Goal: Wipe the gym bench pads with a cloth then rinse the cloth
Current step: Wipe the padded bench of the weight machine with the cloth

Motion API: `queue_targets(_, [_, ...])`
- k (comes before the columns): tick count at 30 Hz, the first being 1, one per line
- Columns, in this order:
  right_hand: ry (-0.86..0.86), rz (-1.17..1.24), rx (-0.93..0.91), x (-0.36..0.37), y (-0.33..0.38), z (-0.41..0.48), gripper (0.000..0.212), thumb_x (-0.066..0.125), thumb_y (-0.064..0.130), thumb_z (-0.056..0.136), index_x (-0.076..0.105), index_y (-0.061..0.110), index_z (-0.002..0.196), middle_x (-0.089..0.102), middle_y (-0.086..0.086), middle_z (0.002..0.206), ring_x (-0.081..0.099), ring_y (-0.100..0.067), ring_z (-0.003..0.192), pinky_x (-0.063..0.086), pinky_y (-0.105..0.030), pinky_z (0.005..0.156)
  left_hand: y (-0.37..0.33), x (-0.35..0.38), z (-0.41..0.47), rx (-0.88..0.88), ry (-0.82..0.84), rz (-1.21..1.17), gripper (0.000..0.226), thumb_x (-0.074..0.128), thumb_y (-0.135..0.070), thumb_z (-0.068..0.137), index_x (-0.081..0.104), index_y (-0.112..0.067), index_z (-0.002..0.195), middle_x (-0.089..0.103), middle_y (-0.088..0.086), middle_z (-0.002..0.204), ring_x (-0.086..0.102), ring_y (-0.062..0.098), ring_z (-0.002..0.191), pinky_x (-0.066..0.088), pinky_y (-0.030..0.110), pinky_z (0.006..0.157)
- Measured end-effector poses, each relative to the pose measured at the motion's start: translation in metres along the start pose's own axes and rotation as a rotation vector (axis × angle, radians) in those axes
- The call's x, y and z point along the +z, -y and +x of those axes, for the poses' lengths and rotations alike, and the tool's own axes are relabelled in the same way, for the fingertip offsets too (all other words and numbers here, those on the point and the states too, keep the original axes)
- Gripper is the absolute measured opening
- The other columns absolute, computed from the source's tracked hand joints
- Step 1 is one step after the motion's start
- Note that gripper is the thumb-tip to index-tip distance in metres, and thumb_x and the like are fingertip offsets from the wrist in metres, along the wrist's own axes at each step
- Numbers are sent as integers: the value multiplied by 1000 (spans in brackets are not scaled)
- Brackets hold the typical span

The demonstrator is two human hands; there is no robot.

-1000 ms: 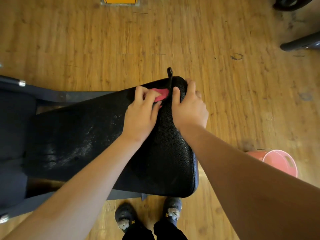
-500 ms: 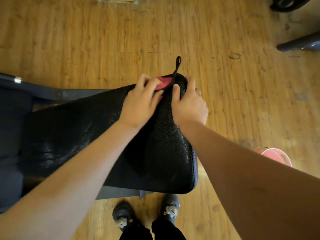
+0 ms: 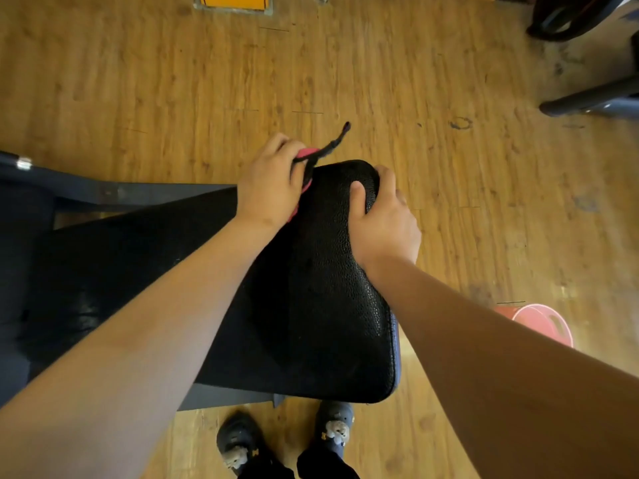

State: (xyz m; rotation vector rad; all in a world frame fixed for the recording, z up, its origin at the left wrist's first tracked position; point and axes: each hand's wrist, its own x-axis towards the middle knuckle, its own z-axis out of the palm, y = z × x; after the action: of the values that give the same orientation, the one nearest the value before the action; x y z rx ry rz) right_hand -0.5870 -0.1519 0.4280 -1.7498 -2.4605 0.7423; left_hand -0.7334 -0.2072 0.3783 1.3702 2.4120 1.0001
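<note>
The pink cloth point(image 3: 305, 154) lies bunched under the left hand point(image 3: 269, 183), at the far edge of the black pebbled-leather gym bench pad point(image 3: 311, 288), close to its rounded far corner. The left fingers point(image 3: 280, 141) are curled down over that edge and clamped on the cloth, so only slivers of pink show above and beside the hand. The pad's long axis runs across the view from left to right. From the fingers, the unwiped-looking stretch lies back toward the person and away to the left along that axis.

The right hand point(image 3: 384, 219) grips the same corner just beside the cloth, thumb flat on top and fingers wrapped over the rim. It appears to steady the pad.

A thin black strap point(image 3: 332, 144) sticks out past the cloth over the wooden plank floor point(image 3: 173, 81). Whether it belongs to the cloth or the pad cannot be told.

The pad is thick and softly domed, with a grained, slightly glossy skin. It sits on a dark metal frame point(image 3: 145, 193).

For rinsing, a pink plastic bucket point(image 3: 544, 324) stands on the floor to the person's right, well apart from the cloth. The right hand is the nearer one to it.
</note>
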Motion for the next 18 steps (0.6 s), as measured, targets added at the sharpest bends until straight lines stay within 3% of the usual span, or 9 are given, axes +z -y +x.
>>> queue_targets(3, [-7, -1, -2, 0, 0, 0, 50, 28, 50, 100, 28, 29, 145, 55, -7, 124, 58, -27, 95, 31, -31, 67, 16, 0, 8, -47, 9, 17, 20, 49, -17, 97, 64, -11, 110, 57, 4, 110, 56, 23, 97, 48, 43, 78])
queue_targets(7, [-21, -12, 12, 1, 1, 0, 49, 30, 51, 99, 30, 30, 143, 55, -8, 123, 59, -31, 97, 30, -32, 68, -11, 10, 11, 82, 37, -186, 20, 51, -10, 91, 68, -6, 100, 63, 5, 104, 53, 24, 103, 42, 32, 89])
queue_targets(9, [-24, -11, 9, 2, 1, 1, 49, 30, 51, 99, 30, 30, 143, 56, -8, 123, 59, -31, 95, 30, -32, 67, -18, 13, 12, 95, 71, -266, 22, 49, -8, 90, 67, -7, 102, 65, 3, 101, 58, 21, 97, 46, 35, 86])
queue_targets(14, [-24, 0, 6, 2, -1, 1, 48, 31, 50, 99, 31, 29, 142, 56, -8, 121, 57, -29, 89, 30, -32, 67, 12, 4, 16, 3, 124, -201, 19, 46, -6, 96, 64, -9, 103, 63, 4, 92, 58, 22, 85, 48, 40, 76])
queue_targets(18, [-24, 9, -7, 2, -2, 1, 48, 30, 50, 99, 30, 29, 142, 56, -6, 120, 43, -18, 78, 30, -31, 67, 37, -8, 14, -142, 206, -216, 19, 47, -7, 98, 64, -15, 99, 62, 4, 85, 57, 18, 79, 39, 12, 63])
